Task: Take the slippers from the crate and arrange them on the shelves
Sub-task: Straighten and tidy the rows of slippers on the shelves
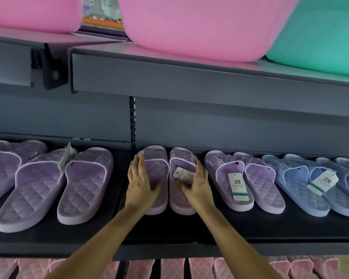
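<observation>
Now both hands rest on a purple pair of slippers (159, 204) lying side by side on the dark middle shelf (169, 232). The left hand (141, 184) lies flat, fingers straight along one strap. The right hand (198, 184) covers the other slipper, thumb beside a paper tag (184, 175); whether it pinches the tag is unclear. Probably the placing step: next, square the pair, let go, and reach for the crate, which is out of view.

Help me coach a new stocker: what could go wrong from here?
1. The tag lies against the right hand; a push could crease or tear it.
2. The left hand and right hand press one purple pair, which sits close to the next pair on its right; a sideways shove might knock that one askew.
</observation>
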Demonstrator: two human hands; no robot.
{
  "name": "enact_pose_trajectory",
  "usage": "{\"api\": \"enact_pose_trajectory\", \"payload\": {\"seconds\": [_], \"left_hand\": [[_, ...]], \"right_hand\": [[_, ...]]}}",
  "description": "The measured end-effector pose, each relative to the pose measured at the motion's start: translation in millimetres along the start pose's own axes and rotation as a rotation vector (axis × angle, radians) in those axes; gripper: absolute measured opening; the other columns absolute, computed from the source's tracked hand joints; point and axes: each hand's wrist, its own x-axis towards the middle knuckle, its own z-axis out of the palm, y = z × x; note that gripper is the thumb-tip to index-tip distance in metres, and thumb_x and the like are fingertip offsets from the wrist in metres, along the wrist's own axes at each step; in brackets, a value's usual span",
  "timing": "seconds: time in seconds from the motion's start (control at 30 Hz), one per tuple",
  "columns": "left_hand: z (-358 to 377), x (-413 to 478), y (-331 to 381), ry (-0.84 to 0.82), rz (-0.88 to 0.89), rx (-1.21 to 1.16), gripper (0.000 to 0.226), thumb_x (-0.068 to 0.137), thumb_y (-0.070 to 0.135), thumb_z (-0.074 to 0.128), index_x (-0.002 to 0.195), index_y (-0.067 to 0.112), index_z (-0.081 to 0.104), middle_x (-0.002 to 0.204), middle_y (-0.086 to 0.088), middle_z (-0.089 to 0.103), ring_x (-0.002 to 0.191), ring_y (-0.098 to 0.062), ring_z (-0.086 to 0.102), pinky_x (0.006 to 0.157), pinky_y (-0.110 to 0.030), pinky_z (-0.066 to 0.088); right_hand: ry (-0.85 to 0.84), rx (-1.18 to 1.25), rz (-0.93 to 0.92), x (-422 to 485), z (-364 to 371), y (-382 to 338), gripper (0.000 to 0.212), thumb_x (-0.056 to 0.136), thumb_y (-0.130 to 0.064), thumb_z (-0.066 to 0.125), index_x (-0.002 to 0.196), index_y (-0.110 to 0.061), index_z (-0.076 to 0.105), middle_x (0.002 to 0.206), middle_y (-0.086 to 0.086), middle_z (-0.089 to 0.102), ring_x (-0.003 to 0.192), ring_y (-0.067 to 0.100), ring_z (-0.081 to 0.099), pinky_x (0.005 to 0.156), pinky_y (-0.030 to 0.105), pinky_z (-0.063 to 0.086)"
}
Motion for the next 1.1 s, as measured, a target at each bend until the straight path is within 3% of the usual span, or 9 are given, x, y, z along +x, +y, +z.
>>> {"api": "enact_pose_trajectory", "payload": {"seconds": [0.17, 0.33, 0.53, 0.8, 0.93, 1.1], "left_hand": [[0.5, -4.0, 1.6, 0.021, -0.051, -0.043, 0.09, 0.081, 0.008, 0.065, 0.149, 0.016, 0.006, 0.154, -0.007, 0.006, 0.143, -0.025, 0.004, 0.104, -0.035, 0.029], [2.0, -4.1, 2.5, 0.044, -0.07, -0.048, 0.087, 0.081, 0.002, 0.06, 0.148, 0.016, 0.008, 0.154, -0.008, 0.006, 0.142, -0.026, 0.006, 0.09, -0.022, 0.027], [1.7, -2.7, 6.6, 0.05, -0.207, -0.105, 0.088, 0.079, 0.0, 0.06, 0.148, 0.015, 0.007, 0.154, -0.006, 0.004, 0.141, -0.027, 0.012, 0.091, -0.031, 0.033], [3.4, -8.1, 2.9, 0.085, -0.213, -0.216, 0.087, 0.078, -0.009, 0.057, 0.146, 0.024, 0.013, 0.151, -0.008, 0.013, 0.133, -0.032, 0.032, 0.076, -0.028, 0.037], [3.8, -9.0, 3.3, 0.088, -0.214, -0.218, 0.085, 0.08, -0.007, 0.053, 0.147, 0.025, 0.011, 0.153, -0.006, 0.01, 0.131, -0.031, 0.035, 0.062, -0.013, 0.033], [6.6, -3.4, 7.9, 0.078, -0.231, -0.196, 0.084, 0.08, -0.007, 0.052, 0.148, 0.02, 0.009, 0.154, -0.008, 0.007, 0.134, -0.031, 0.031, 0.076, -0.019, 0.033]], "right_hand": [[-0.019, 0.005, 0.014, -3.0, -1.7, -2.1, 0.086, 0.079, -0.025, 0.07, 0.145, -0.007, 0.018, 0.143, 0.012, 0.03, 0.129, 0.027, 0.038, 0.093, 0.03, 0.039], [-0.031, 0.011, 0.022, -4.7, -4.1, -3.7, 0.083, 0.081, -0.023, 0.068, 0.145, -0.006, 0.018, 0.143, 0.012, 0.029, 0.128, 0.027, 0.038, 0.092, 0.026, 0.037], [-0.058, 0.004, 0.042, -4.7, -8.7, -5.4, 0.083, 0.082, -0.023, 0.067, 0.146, -0.007, 0.016, 0.144, 0.013, 0.028, 0.129, 0.028, 0.039, 0.094, 0.03, 0.038], [-0.108, 0.017, 0.061, -11.0, -17.7, -6.0, 0.079, 0.086, -0.021, 0.062, 0.147, -0.012, 0.013, 0.142, 0.014, 0.031, 0.125, 0.029, 0.043, 0.093, 0.03, 0.039], [-0.118, 0.032, 0.067, -16.6, -19.8, -6.7, 0.078, 0.087, -0.02, 0.06, 0.147, -0.011, 0.012, 0.142, 0.013, 0.031, 0.124, 0.029, 0.043, 0.092, 0.031, 0.039], [-0.096, 0.03, 0.109, -14.4, -15.5, -12.8, 0.078, 0.088, -0.016, 0.057, 0.148, -0.01, 0.008, 0.145, 0.015, 0.026, 0.125, 0.033, 0.042, 0.092, 0.032, 0.038]]}}
